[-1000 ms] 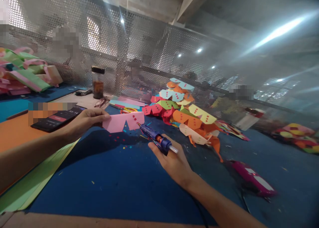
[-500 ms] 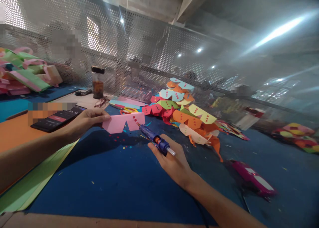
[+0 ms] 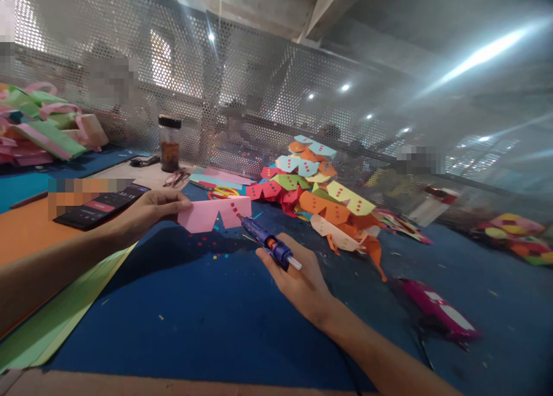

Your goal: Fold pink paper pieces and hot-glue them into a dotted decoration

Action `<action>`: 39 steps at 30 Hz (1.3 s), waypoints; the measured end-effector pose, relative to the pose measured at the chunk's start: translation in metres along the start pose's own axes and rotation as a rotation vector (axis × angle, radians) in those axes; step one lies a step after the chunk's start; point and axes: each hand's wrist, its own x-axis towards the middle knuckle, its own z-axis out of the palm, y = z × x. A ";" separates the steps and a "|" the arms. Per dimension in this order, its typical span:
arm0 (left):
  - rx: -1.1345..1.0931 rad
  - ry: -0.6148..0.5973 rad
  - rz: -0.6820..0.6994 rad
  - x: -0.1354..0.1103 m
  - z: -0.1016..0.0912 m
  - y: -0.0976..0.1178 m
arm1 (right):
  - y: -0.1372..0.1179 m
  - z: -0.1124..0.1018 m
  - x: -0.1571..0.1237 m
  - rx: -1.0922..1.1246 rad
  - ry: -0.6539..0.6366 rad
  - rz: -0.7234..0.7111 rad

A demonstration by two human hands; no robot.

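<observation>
My left hand [image 3: 149, 210] pinches the left end of a pink paper cut-out [image 3: 215, 212] with a notch and small red dots, held just above the blue table [image 3: 207, 309]. My right hand [image 3: 298, 283] grips a blue glue gun [image 3: 268, 243]. Its nozzle touches the lower right edge of the pink piece. A clear glue stick juts from the gun's back end.
A heap of coloured dotted paper pieces [image 3: 319, 197] lies behind the gun. A phone [image 3: 101, 204] rests on orange sheets at left, green sheets [image 3: 64, 315] below it. A dark-lidded jar [image 3: 170, 143] stands by the perforated metal screen [image 3: 259, 90]. A magenta object [image 3: 436, 309] lies at right.
The glue gun has crept slightly left along the pink piece's edge. My left hand and the paper have barely shifted.
</observation>
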 end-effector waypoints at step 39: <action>-0.004 -0.022 -0.023 0.001 -0.001 0.000 | -0.003 0.000 0.000 0.070 0.062 -0.018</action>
